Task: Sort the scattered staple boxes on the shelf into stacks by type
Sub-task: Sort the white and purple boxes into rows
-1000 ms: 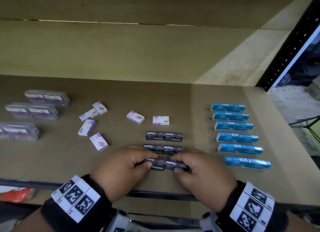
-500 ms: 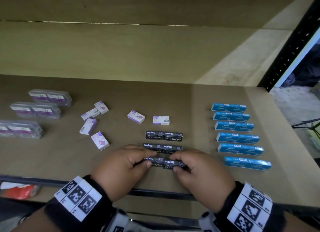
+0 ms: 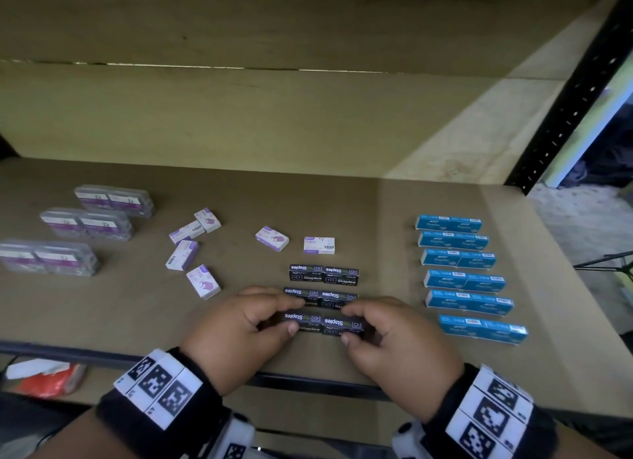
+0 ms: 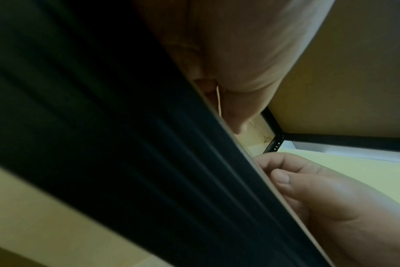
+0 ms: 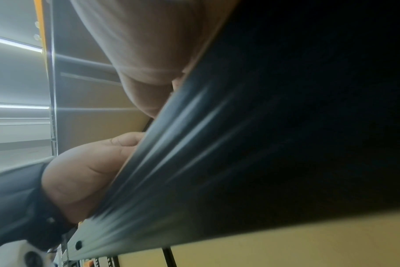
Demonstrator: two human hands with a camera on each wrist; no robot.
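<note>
Head view: left hand (image 3: 236, 335) and right hand (image 3: 397, 342) — each grip pinching nearest black staple boxes (image 3: 323, 323); shelf (image 3: 342, 198) beneath.

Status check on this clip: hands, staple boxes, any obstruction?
Both hands, left and right, pinch the nearest black staple boxes. Six purple boxes lie loose. Nothing in the way.

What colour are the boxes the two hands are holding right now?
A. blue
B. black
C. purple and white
B: both the left hand and the right hand pinch the ends of the nearest row of black boxes; the blue boxes sit untouched to the right.
</note>
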